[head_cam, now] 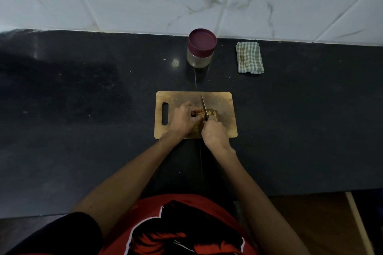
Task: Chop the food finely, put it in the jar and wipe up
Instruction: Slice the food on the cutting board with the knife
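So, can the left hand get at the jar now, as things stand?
Probably not at once: the left hand holds the food on the board. The jar stands beyond, lid on, with bare counter between.

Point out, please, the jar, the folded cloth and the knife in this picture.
jar [202, 42]: head view, on its maroon lid.
folded cloth [249, 57]: head view, middle of the checked fabric.
knife [204, 104]: head view, on the bare blade above the food.
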